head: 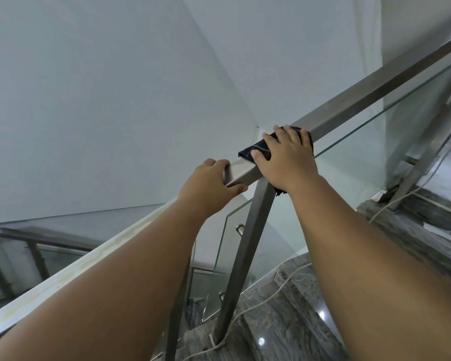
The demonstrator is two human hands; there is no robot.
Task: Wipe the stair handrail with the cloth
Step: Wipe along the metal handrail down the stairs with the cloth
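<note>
A square steel handrail (370, 87) rises from lower left to upper right above glass panels. My right hand (287, 157) presses a dark cloth (255, 149) flat on top of the rail, just above a steel post; a corner of the cloth hangs down under my wrist. My left hand (208, 183) grips the rail a little lower, fingers over the top and thumb underneath. Most of the cloth is hidden beneath my right palm.
A steel post (245, 256) stands under the rail between glass panels (362, 157). Grey marble steps (284, 321) climb on the right, with a white cord (261, 300) lying across them. White walls fill the left; a lower flight's railing (37, 241) shows at bottom left.
</note>
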